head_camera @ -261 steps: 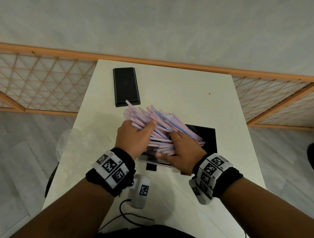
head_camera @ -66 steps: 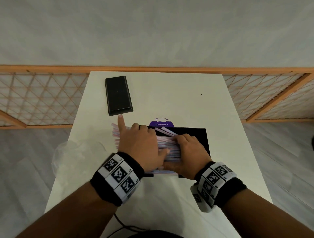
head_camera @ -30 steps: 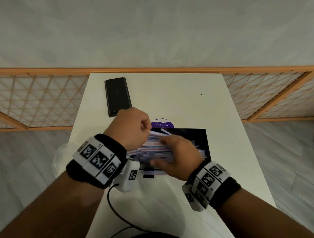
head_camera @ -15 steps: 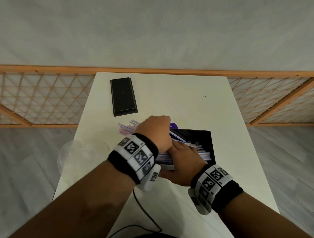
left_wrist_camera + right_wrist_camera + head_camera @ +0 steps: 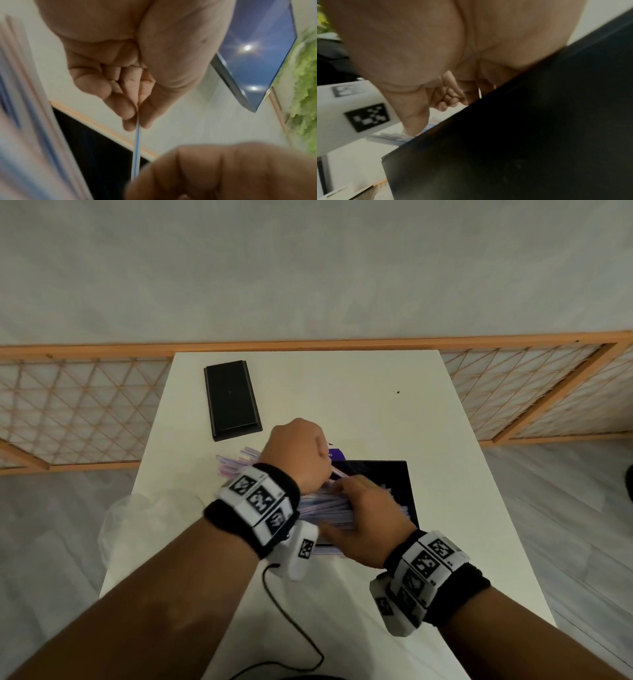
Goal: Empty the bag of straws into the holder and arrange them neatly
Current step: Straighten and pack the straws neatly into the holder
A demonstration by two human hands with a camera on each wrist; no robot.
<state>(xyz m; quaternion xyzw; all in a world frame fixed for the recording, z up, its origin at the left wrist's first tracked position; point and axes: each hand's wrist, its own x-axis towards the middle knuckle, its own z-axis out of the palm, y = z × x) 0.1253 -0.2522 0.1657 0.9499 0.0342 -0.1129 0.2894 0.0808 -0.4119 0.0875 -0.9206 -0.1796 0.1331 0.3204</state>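
Observation:
A pile of pink- and blue-striped straws (image 5: 325, 505) lies across the black holder (image 5: 397, 477), with their left ends (image 5: 236, 463) sticking out past it. My left hand (image 5: 308, 460) hovers over the pile's far side. In the left wrist view, this left hand (image 5: 137, 121) pinches a single blue-striped straw (image 5: 136, 148) between thumb and forefinger. My right hand (image 5: 363, 508) lies on the pile with its fingers curled over the straws. The right wrist view shows the thumb (image 5: 416, 119) against the straw ends (image 5: 393, 136) beside the holder's wall (image 5: 522, 121).
A black lid (image 5: 231, 400) lies flat at the far left of the white table (image 5: 359, 392). The empty clear bag (image 5: 137, 518) hangs off the table's left edge. A purple label (image 5: 337, 454) peeks out behind the holder. A wooden lattice fence (image 5: 68, 412) runs behind the table.
My left forearm has swung right across the pile, and the hand now sits over its far side pinching one straw. The right hand has stayed on the straws.

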